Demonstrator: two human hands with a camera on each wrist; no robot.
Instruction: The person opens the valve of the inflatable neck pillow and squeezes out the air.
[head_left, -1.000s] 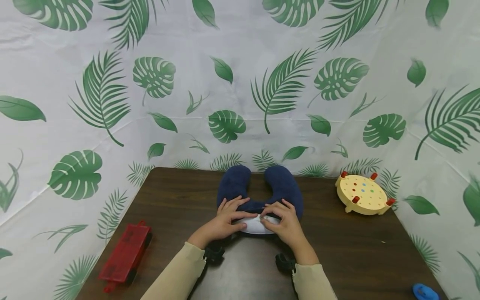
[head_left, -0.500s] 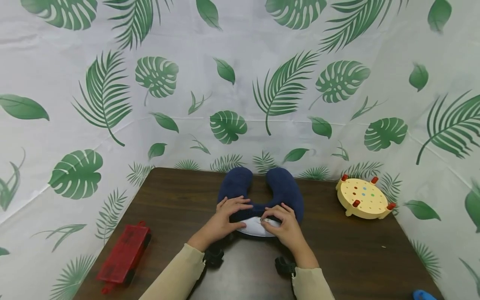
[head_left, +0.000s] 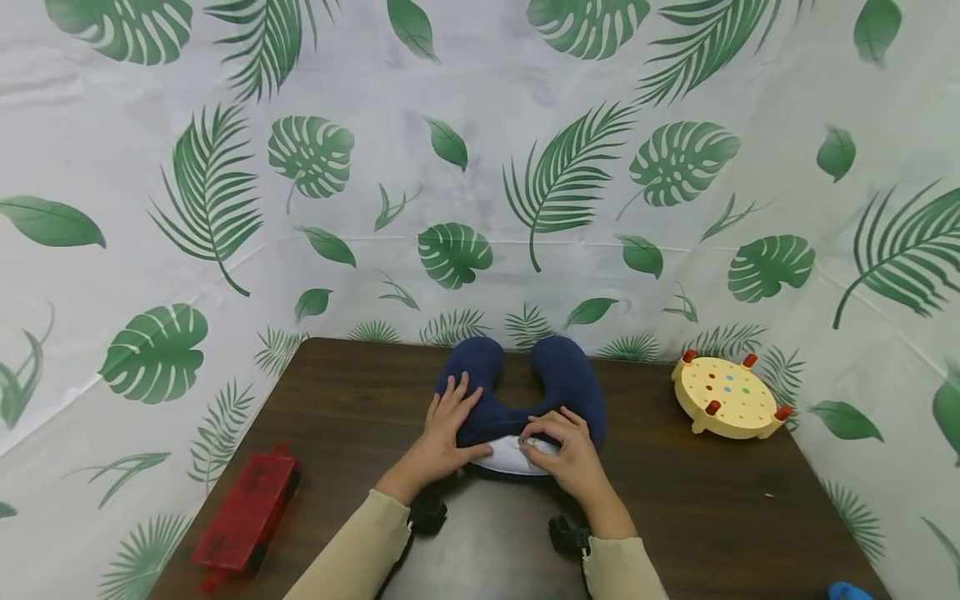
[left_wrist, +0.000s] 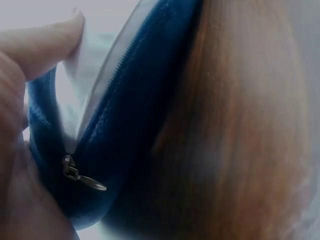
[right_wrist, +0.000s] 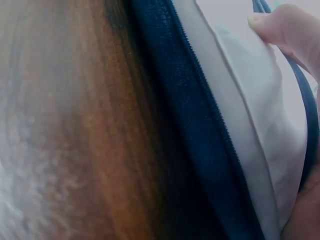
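A navy U-shaped neck pillow lies on the table with its curved end toward me. Along that end its zipper stands unzipped, baring a white inner cushion. The metal zipper pull sits at the left end of the opening. My left hand rests on the pillow's left side, fingers spread over the blue cover, thumb reaching to the white part. With curled thumb and index finger, my right hand pinches at the middle of the white inner cushion; the exact spot is partly hidden by the fingertips.
A red toy wagon stands at the table's left. At the back right lies a yellow round pegged toy with red legs. A blue object shows at the bottom right. A leaf-print curtain hangs behind the table.
My left hand's fingers have shifted up and left off the opening's edge and spread over the blue cover. My right hand keeps its pinch in nearly the same place.
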